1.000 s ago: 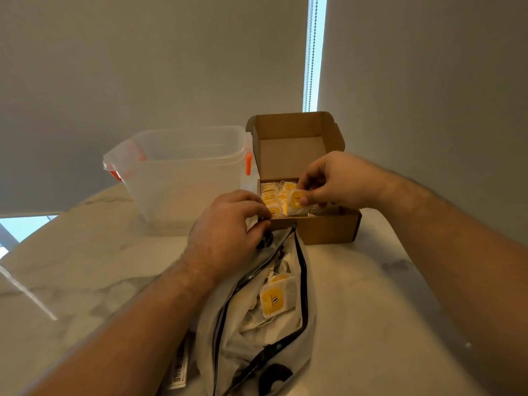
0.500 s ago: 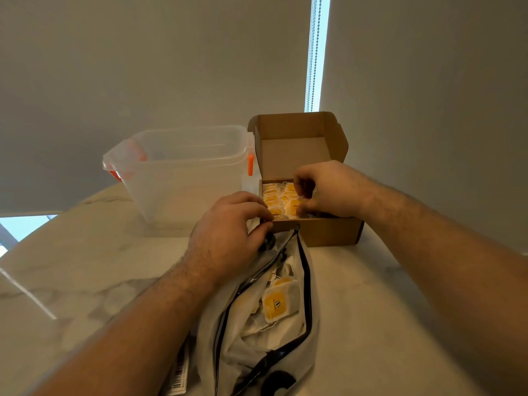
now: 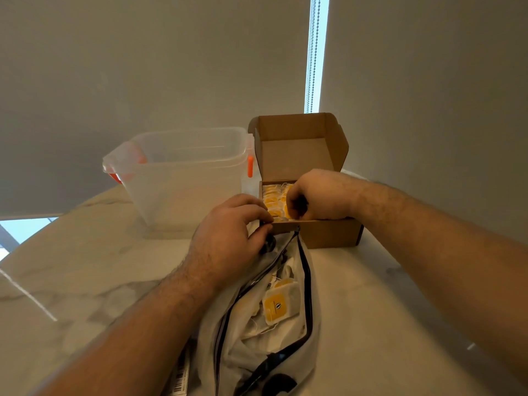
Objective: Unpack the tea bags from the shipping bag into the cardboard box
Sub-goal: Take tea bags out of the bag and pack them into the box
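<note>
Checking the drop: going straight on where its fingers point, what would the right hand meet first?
Probably the tea bags in the cardboard box; whether the right hand touches them is unclear.

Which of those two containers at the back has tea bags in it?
The brown cardboard box, lid up, with the right hand in it; the clear plastic tub beside it shows none.

The box (image 3: 328, 232) at centre is matt brown cardboard; the tub (image 3: 183, 190) left of it, smooth cloudy plastic. The shipping bag (image 3: 237, 364), bottom centre, is crinkled white plastic film holding papery tea bags (image 3: 275, 307). The table (image 3: 385, 324) looks glossy, marbled.
</note>
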The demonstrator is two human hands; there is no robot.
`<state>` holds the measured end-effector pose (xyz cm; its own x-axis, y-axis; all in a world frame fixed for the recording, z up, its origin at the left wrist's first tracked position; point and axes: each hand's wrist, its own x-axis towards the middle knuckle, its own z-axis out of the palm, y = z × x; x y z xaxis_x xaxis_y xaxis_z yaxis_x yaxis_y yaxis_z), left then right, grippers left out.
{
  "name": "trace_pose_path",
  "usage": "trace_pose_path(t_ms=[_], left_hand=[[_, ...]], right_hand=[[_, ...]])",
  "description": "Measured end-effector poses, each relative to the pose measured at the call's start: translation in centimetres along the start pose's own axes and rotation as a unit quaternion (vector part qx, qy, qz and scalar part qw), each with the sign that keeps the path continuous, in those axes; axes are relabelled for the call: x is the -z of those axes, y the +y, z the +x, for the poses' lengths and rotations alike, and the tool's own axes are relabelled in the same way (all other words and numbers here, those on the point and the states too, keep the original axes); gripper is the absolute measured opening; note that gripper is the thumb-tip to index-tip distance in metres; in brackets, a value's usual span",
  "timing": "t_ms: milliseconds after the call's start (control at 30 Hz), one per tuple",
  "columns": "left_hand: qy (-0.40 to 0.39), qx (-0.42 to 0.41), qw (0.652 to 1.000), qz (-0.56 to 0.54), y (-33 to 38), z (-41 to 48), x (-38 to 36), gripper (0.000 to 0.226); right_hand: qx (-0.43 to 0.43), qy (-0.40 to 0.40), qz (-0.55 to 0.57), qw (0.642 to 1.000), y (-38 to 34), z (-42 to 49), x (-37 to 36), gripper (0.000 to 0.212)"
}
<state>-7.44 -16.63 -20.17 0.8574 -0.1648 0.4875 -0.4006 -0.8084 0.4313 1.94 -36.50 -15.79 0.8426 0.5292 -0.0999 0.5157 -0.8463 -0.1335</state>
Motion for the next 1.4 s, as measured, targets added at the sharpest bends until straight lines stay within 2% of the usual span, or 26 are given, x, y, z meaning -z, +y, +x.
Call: trace_pose_path(t_ms=[200, 333, 500, 700, 900, 1100, 1400], left_hand=[[-0.001, -0.001, 1.000, -0.002, -0.2, 0.1, 0.0, 0.015], [0.000, 0.001, 1.000, -0.002, -0.1, 0.1, -0.1, 0.015], [0.000, 0.000, 1.000, -0.007, -0.2, 0.0, -0.1, 0.014], [0.000, 0.004, 1.000, -0.010, -0.2, 0.0, -0.1, 0.015], [-0.005, 0.001, 1.000, -0.014, 0.0, 0.0, 0.0, 0.015], [-0.006, -0.006, 1.000, -0.018, -0.3, 0.1, 0.0, 0.014], [0.000, -0.004, 1.000, -0.018, -0.1, 0.0, -0.2, 0.015]], right_hand=[[-0.002, -0.031, 0.009, 0.999, 0.3, -0.3, 0.5, 0.019], [0.011, -0.034, 0.038, 0.999, 0.4, -0.6, 0.9, 0.008], [0.010, -0.079, 0.040, 0.996, 0.6, -1.1, 1.5, 0.018], [0.005, -0.044, -0.007, 0.999, 0.3, -0.4, 0.4, 0.014], [0.018, -0.075, -0.025, 0.997, 0.2, -0.3, 0.6, 0.013], [0.028, -0.019, -0.061, 0.998, -0.3, -0.1, 0.2, 0.011], [0.019, -0.028, -0.028, 0.999, 0.2, -0.7, 0.7, 0.019]])
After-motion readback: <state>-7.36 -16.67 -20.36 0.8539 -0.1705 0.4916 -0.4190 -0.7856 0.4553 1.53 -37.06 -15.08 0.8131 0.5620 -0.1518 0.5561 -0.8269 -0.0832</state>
